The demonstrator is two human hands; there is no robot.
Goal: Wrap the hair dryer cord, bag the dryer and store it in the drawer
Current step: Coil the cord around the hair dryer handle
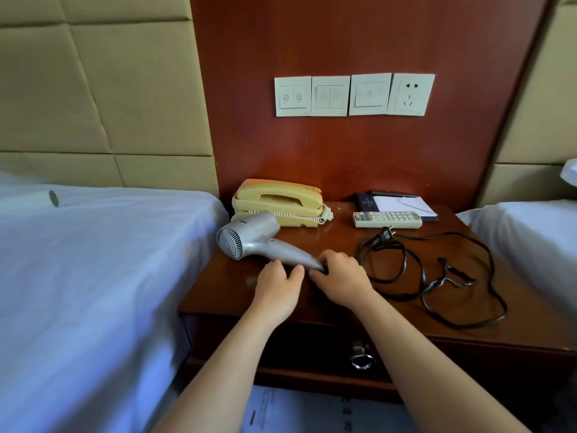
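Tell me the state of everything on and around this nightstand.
Hair dryer: lying on its side, unbagged.
Cord: loose, unwrapped, unplugged.
Drawer: shut.
Telephone handset: on its cradle.
Wall socket: empty.
Right hand: grips the dryer's handle end.
Left hand: at the handle, grip unclear.

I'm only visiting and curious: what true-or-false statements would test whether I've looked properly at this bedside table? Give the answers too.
1. The cord lies loose on the nightstand, not wrapped. True.
2. The plug sits in the wall socket. False: it lies on the nightstand by the remote, and the socket is empty.
3. The hair dryer is already bagged. False: it lies bare beside the telephone.
4. The right hand is at the end of the hair dryer's handle. True.
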